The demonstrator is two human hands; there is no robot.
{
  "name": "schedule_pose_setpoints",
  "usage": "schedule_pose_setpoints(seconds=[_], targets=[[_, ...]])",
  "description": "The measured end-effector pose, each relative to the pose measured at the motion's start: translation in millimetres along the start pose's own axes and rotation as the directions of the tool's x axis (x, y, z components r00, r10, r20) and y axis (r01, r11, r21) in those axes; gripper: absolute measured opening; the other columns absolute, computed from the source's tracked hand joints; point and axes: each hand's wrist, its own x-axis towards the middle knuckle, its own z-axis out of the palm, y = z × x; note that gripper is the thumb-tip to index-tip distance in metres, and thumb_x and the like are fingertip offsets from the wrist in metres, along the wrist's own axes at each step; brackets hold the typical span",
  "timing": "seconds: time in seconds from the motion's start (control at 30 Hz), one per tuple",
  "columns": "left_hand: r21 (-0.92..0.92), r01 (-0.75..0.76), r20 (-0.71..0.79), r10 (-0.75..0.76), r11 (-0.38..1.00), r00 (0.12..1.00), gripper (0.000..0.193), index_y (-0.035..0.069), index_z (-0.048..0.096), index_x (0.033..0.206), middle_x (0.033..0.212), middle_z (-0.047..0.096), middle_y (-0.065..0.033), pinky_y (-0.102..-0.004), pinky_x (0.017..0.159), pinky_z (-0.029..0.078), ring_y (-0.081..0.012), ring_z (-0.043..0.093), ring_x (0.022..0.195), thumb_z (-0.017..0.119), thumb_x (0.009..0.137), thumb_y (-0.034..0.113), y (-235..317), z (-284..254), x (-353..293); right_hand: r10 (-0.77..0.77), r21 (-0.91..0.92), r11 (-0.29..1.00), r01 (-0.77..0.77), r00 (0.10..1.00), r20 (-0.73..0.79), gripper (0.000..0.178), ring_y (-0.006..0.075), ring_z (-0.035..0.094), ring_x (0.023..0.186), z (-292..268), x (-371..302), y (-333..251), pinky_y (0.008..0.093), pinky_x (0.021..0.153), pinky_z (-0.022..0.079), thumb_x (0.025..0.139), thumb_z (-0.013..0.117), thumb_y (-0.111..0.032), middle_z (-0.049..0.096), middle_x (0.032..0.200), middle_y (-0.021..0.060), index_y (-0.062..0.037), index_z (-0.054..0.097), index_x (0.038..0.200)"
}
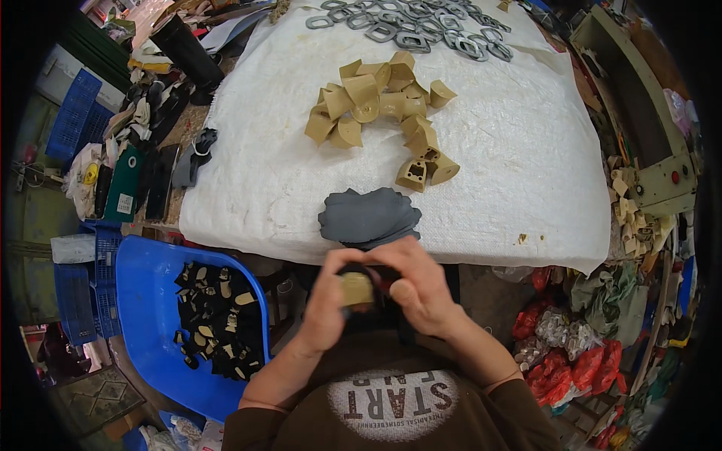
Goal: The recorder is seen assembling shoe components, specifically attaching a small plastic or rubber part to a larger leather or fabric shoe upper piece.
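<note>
Both hands meet just below the table's near edge. My left hand (329, 297) and my right hand (416, 286) together grip one tan heel block (356, 289) with a dark piece wrapped partly round it. Right above the hands, a stack of flat grey cut pieces (368, 216) lies on the white woven sheet (511, 150). Further back on the sheet sits a heap of several tan heel blocks (387, 105). At the far edge lie several grey metal-looking rings (421, 26).
A blue plastic tub (150, 301) at my left holds several black-covered pieces (218, 319). Blue crates (79, 113) and dark scraps crowd the left side. A beige machine (647, 113) stands at the right, with red bags and scraps (579, 353) below it.
</note>
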Motion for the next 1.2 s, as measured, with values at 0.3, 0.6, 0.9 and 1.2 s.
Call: schedule_pose_setpoints(seconds=[0.3, 0.6, 0.9, 1.2], targets=[[0.819, 0.570, -0.485, 0.614, 0.068, 0.623, 0.033, 0.005, 0.054, 0.110, 0.106, 0.050, -0.0163, -0.0403, 0.092, 0.033, -0.0326, 0.043, 0.106, 0.060, 0.078, 0.013, 2, -134, -97, -0.047, -0.527, 0.849, 0.048, 0.999, 0.015, 0.023, 0.0251, 0.046, 0.101, -16, 36, 24, 0.0400, 0.088, 0.031, 0.072, 0.070, -0.012, 0.055, 0.105, 0.0048, -0.0094, 0.062, 0.094], [0.941, 0.253, -0.338, 0.651, 0.224, 0.680, 0.026, 0.004, 0.059, 0.100, 0.106, 0.053, -0.0133, -0.0374, 0.092, 0.035, -0.0294, 0.045, 0.105, 0.058, 0.074, 0.002, 14, -89, -47, 0.020, -0.628, 0.777, 0.050, 0.994, 0.104, 0.017, 0.0257, 0.045, 0.095, -9, 49, 28, 0.0383, 0.086, 0.031, 0.073, 0.070, -0.014, 0.053, 0.100, 0.0064, -0.0077, 0.062, 0.086], [0.860, -0.475, 0.254, 0.653, 0.185, 0.714, 0.020, -0.002, 0.060, 0.091, 0.100, 0.058, -0.0157, -0.0418, 0.089, 0.045, -0.0333, 0.056, 0.100, 0.058, 0.071, -0.004, 20, 2, 39, 0.075, -0.278, 0.956, -0.091, 0.995, -0.068, 0.006, 0.0236, 0.047, 0.085, -10, 51, 48, 0.0329, 0.079, 0.038, 0.082, 0.059, -0.008, 0.054, 0.093, 0.0085, -0.0022, 0.058, 0.083], [0.892, -0.383, 0.203, 0.542, 0.241, 0.815, 0.023, -0.003, 0.063, 0.092, 0.110, 0.057, -0.0156, -0.0418, 0.090, 0.042, -0.0324, 0.054, 0.106, 0.062, 0.069, -0.004, 13, 11, 49, -0.068, -0.296, 0.951, -0.090, 0.873, -0.484, 0.009, 0.0254, 0.051, 0.086, -42, 26, 21, 0.0352, 0.079, 0.040, 0.079, 0.061, -0.001, 0.056, 0.093, 0.0100, -0.0044, 0.058, 0.087]])
